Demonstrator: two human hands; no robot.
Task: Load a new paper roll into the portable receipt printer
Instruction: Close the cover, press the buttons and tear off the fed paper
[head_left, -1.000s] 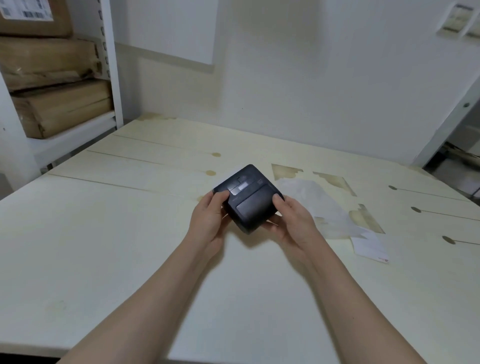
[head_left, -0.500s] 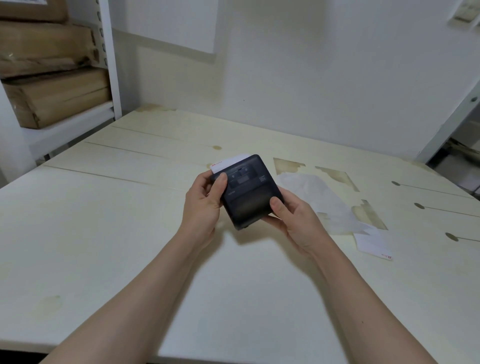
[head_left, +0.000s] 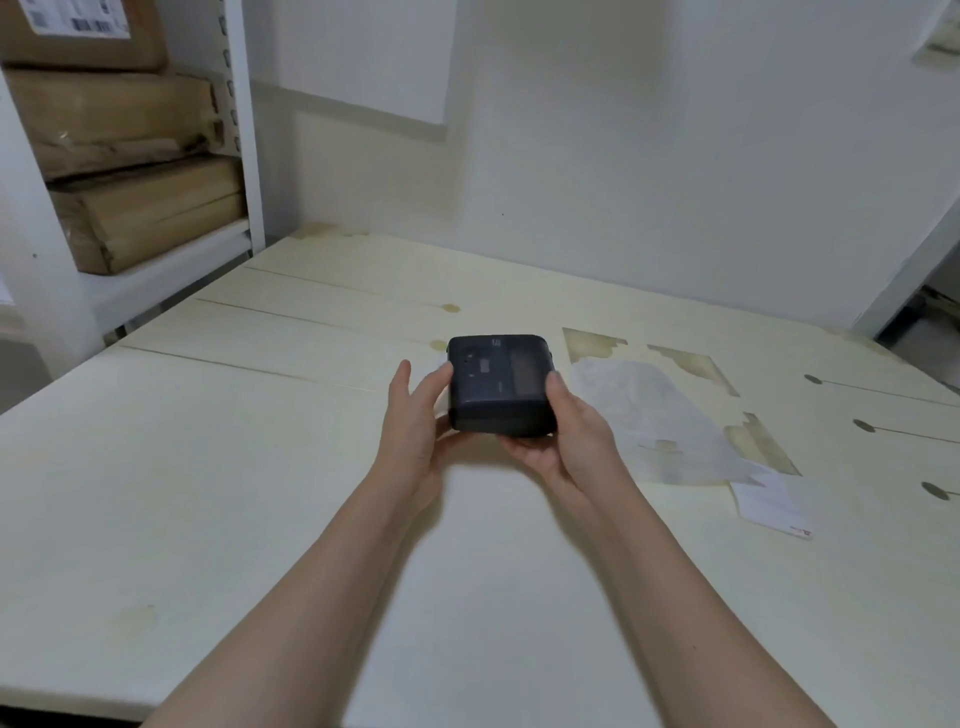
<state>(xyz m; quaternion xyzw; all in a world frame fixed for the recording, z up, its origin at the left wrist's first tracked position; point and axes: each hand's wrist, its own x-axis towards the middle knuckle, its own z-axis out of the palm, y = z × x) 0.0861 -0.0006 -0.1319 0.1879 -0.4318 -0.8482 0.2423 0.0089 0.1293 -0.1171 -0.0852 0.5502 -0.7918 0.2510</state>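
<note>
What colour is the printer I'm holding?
Black, or a very dark grey; the printer shows clearly in the head view.

I think I am in a stockroom or packing room. At my left a white metal shelf (head_left: 244, 124) holds parcels in brown paper (head_left: 119, 119), one with a shipping label (head_left: 78, 18). I work at a worn pale table (head_left: 208, 467) against a bare white wall (head_left: 649, 156).

printer (head_left: 500, 385): dark matt plastic, smooth, held between both hands | table (head_left: 208, 493): pale painted wood, matt, stained beyond the hands | sheet (head_left: 654, 415) right of the hands: thin white paper, creased | boxes (head_left: 130, 156) far left: brown cardboard
</note>
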